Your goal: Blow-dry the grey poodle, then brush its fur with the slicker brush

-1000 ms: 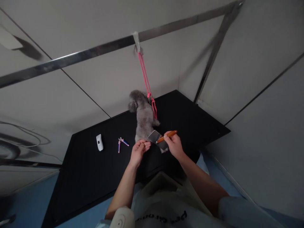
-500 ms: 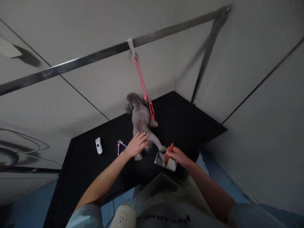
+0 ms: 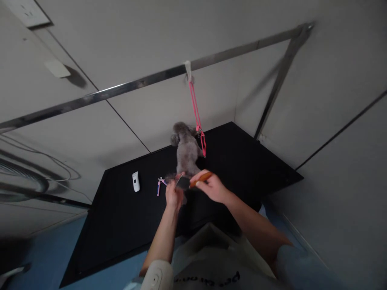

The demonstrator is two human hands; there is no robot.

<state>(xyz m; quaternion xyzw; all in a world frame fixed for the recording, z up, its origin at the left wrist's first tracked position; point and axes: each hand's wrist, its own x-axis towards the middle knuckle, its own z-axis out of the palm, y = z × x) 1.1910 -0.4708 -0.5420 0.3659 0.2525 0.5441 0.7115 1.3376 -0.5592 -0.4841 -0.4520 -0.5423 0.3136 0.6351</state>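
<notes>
A small grey dog [image 3: 186, 153] stands on a black table [image 3: 121, 225], its back to me and a pink leash [image 3: 195, 104] at its neck. My left hand [image 3: 174, 195] is closed at the dog's rear, with a fluffy grey tuft of fur showing beside the fingers. Whether that tuft is tail or paw, I cannot tell. My right hand [image 3: 211, 187] grips the wooden handle of a slicker brush [image 3: 202, 179]. The brush's flat head lies close to my left fingers and partly blurs into the fur.
Nail clippers [image 3: 160, 185] lie open left of the dog, and a white clipper-like device [image 3: 136, 182] farther left. A metal bar [image 3: 145, 80] spans above and carries the leash. A ribbed hose [image 3: 26, 171] and cables hang at the left wall.
My left hand has gone from lying flat on the dog's back to closing at its rear. My right hand has brought the brush up and left, from beside the hind foot to my left hand.
</notes>
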